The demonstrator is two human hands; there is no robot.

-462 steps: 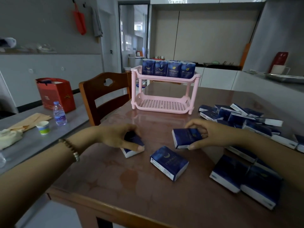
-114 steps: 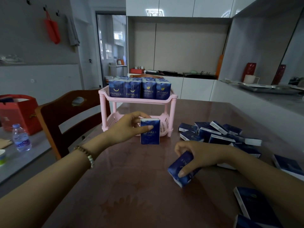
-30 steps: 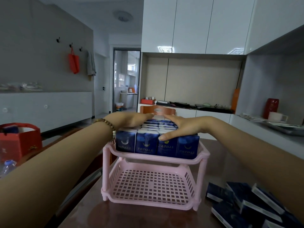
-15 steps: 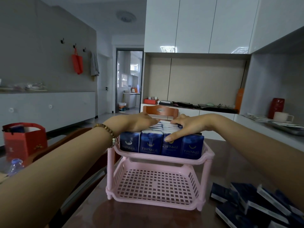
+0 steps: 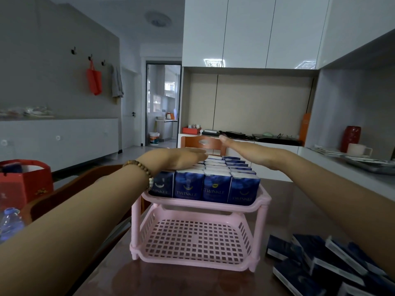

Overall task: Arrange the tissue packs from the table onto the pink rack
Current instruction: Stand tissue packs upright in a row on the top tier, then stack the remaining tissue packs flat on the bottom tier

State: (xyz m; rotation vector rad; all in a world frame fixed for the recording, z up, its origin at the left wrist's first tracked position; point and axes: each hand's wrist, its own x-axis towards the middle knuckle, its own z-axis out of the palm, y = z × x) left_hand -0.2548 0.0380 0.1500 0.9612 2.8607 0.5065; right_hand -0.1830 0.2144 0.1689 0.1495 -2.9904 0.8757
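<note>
The pink two-tier rack (image 5: pixel 261 218) stands on the brown table in front of me. Its top shelf is packed with upright dark blue tissue packs (image 5: pixel 215 184) in several rows. The lower shelf (image 5: pixel 196 240) holds nothing. My left hand (image 5: pixel 181 160) lies flat on the tops of the packs at the shelf's left side, fingers straight. My right hand (image 5: pixel 241 146) hovers flat above the far right rows, fingers straight, holding nothing. Several loose tissue packs (image 5: pixel 327 259) lie on the table at the lower right.
A wooden chair (image 5: pixel 204 143) stands behind the rack and another (image 5: pixel 70 189) at the table's left. A red gift bag (image 5: pixel 23 180) and a water bottle (image 5: pixel 10 223) sit on the grey side table at the left. A counter with a mug (image 5: pixel 358 149) runs along the right.
My right hand has lifted off the front packs and stretched out flat over the back rows. My left hand has stayed on the packs. The view has shifted slightly closer to the rack.
</note>
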